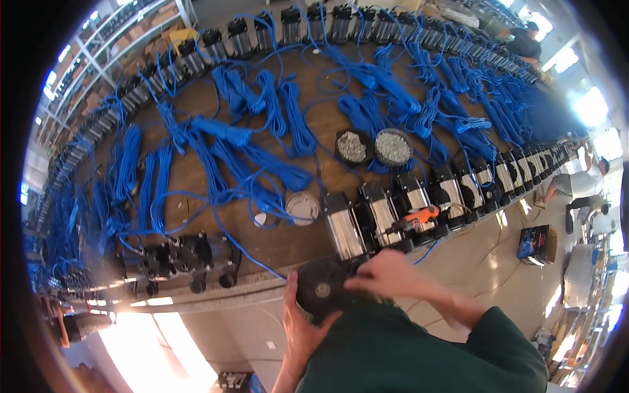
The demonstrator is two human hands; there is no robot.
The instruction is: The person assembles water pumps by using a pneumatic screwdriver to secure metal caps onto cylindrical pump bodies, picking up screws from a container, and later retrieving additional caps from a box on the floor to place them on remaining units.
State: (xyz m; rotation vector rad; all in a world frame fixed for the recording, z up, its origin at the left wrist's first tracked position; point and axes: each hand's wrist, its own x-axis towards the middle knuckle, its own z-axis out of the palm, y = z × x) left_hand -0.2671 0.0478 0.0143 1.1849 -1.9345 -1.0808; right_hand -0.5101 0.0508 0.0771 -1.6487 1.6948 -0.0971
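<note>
A dark, rounded pump body (322,288) with a small light disc at its middle is at the table's near edge, close to my torso. My left hand (303,327) grips its left and lower side, thumb along the bottom. My right hand (388,275) is at its right side, fingers curled together against the black casing. Whatever is between those fingers is hidden. Just beyond stands a silver and black pump motor (345,229), first in a row along the edge. An orange-handled power tool (419,216) lies across the nearby motors.
Bundles of blue cable (278,170) cover the brown table (255,243). Two bowls of small metal parts (393,148) sit mid-table. Black pump housings (187,255) stand at the left edge. More motors (288,26) line the far side. A box (534,243) is on the floor; people are at right.
</note>
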